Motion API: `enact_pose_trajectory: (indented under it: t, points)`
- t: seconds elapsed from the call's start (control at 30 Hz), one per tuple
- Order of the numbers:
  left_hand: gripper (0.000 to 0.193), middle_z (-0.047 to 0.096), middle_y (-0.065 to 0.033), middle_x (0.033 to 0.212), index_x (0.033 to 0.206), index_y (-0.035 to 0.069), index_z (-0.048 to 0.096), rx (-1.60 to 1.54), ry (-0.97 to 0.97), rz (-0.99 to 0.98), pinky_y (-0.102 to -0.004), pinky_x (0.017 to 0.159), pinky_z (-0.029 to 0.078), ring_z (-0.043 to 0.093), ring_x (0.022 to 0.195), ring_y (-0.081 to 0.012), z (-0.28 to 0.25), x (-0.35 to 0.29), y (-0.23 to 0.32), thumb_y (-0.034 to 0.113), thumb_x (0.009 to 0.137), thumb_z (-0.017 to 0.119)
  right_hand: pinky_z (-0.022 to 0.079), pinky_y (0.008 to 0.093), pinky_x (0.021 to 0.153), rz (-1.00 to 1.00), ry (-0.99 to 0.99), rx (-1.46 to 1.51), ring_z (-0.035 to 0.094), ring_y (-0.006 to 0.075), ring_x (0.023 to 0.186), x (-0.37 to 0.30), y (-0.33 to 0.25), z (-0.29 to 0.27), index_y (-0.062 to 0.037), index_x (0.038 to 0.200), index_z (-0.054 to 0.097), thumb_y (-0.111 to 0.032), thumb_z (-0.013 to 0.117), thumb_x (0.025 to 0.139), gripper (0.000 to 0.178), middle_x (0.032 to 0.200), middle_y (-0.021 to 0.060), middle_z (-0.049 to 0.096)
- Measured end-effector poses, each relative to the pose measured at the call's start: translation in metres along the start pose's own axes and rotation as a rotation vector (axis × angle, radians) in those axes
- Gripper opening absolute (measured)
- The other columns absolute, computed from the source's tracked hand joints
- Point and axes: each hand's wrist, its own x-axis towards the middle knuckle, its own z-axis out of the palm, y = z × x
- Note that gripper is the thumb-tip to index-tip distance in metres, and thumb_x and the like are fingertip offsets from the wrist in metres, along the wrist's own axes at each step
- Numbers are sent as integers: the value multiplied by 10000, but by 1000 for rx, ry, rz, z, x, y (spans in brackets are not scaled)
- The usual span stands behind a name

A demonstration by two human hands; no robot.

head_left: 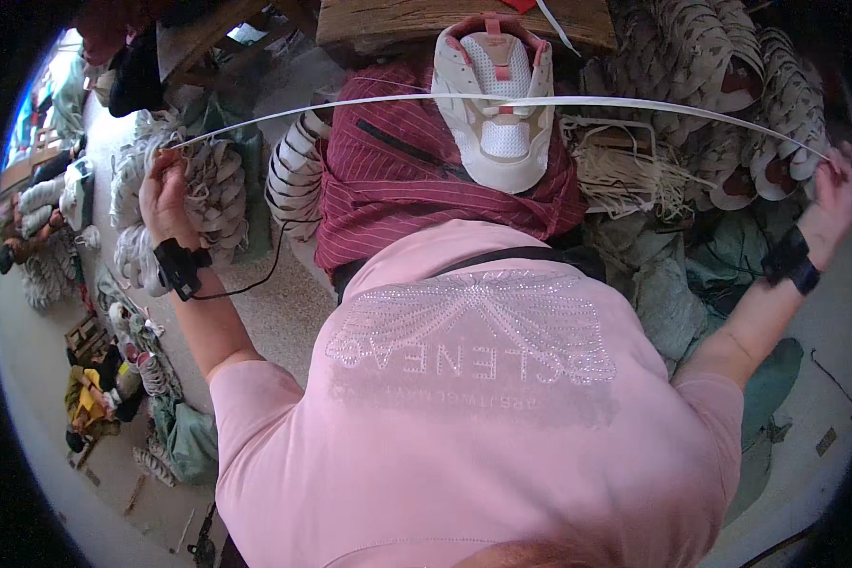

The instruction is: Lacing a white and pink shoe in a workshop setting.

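A white and beige shoe upper (513,174) with red lining lies across my lap on a dark red striped cloth (379,204), its toe toward me. One long white shoelace (653,102) passes through the lowest part of its lacing and stretches out to both sides in a shallow arc. At the far left, my left hand (168,187) pinches one end of the lace, fingers closed. My right hand (833,194), raised at the far right, grips the other end between closed fingers. Both arms are spread wide, and neither hand touches the upper.
Ahead of my lap is a wooden bench (379,26). A rack with bundled white laces (625,170) stands to my right, beside stacked shoe uppers (701,57). More uppers (218,189) are piled on the left. Another person (90,398) sits farther off at left.
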Motion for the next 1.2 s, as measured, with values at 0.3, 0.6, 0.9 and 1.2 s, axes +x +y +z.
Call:
enact_pose_trajectory:
  t: [0.3, 0.6, 0.9, 1.2]
  points:
    - [151, 607, -109, 948, 1052, -36, 581, 324, -63, 372, -259, 728, 523, 565, 751, -152, -33, 25, 2, -40, 937, 482, 465, 274, 842, 113, 206, -54, 565, 174, 998, 26, 12, -4, -34, 1109, 650, -27, 489, 894, 269, 1066, 85, 593]
    - [207, 647, -57, 1060, 1075, 3, 661, 1404, -713, 571, -262, 852, 472, 609, 951, -144, 106, -71, -246, 111, 1000, 501, 430, 188, 581, 412, -759, 29, 568, 50, 660, -187, 5, 259, -7, 1074, 627, -163, 545, 948, 216, 1007, 47, 649]
    - [195, 549, 6, 793, 1041, 24, 597, 1388, -871, 124, -231, 595, 420, 496, 694, -69, 131, -108, -319, 168, 1027, 466, 415, 212, 653, 165, -900, -129, 508, 44, 737, -211, 19, 288, -23, 928, 631, -169, 606, 937, 148, 793, -39, 587]
    - [282, 521, 28, 705, 971, -3, 621, 1460, -841, 146, -240, 529, 381, 450, 607, -63, 134, -110, -326, 248, 1012, 501, 454, 334, 611, -197, -920, -510, 588, 203, 699, -208, -5, 301, -16, 837, 587, -155, 602, 857, 142, 757, 90, 612]
